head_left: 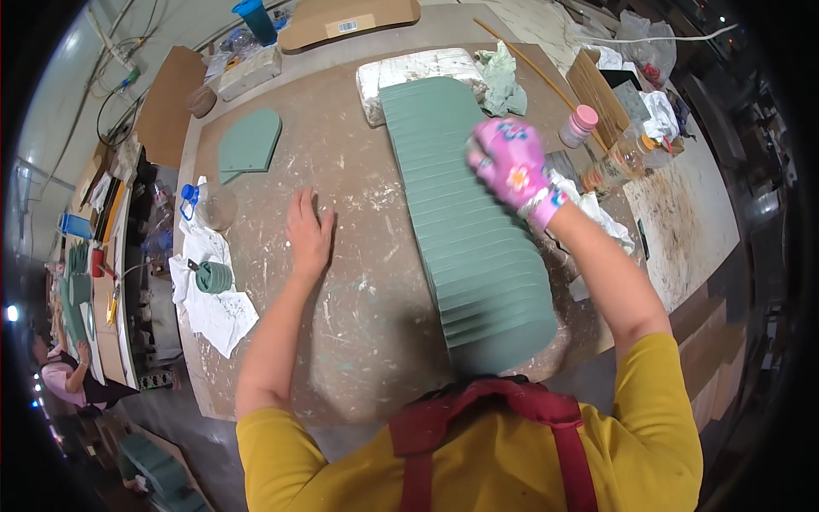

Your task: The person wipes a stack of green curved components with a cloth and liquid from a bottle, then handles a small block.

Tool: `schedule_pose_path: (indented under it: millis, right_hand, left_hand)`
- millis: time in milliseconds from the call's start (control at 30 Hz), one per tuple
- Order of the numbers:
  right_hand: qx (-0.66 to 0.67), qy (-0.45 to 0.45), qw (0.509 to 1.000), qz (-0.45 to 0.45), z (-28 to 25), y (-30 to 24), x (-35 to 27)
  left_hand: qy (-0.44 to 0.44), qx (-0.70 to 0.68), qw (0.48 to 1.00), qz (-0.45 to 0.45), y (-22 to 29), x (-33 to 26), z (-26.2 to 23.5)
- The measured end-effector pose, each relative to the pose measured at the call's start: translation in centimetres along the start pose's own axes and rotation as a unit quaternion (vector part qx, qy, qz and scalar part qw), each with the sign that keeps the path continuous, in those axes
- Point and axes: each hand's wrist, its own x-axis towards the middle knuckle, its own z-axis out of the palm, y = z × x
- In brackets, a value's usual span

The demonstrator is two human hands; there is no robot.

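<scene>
A long row of overlapping green flat pieces [465, 213] runs down the middle of the stained worktable [358, 316]. My right hand [510, 162], in a pink flowered glove, is closed above the right side of the row near its far end; what it holds is hidden. My left hand [309, 235] is bare and lies flat on the table, fingers apart, left of the row. A single green arch-shaped piece [249, 143] lies further left and back.
A white slab [418, 72] and a green rag [502, 81] lie behind the row. Pink-capped bottle [578, 125] and clear bottles [618, 162] stand right. White paper with a green roll [213, 277] and a blue-capped bottle [205, 203] sit left. Another person [64, 375] works far left.
</scene>
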Motion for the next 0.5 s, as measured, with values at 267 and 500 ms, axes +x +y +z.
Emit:
schedule_pose_path:
  millis: [267,500]
  right_hand:
    - [0.017,-0.021,0.996,0.089,-1.4,4.0,-1.2]
    - [0.005,-0.026,0.999,0.018,-0.4,4.1,-1.3]
  left_hand:
    - [-0.020,0.080,0.993,-0.086,1.5,-1.4,2.1]
    - [0.006,0.119,0.988,-0.093,1.5,-1.9,1.8]
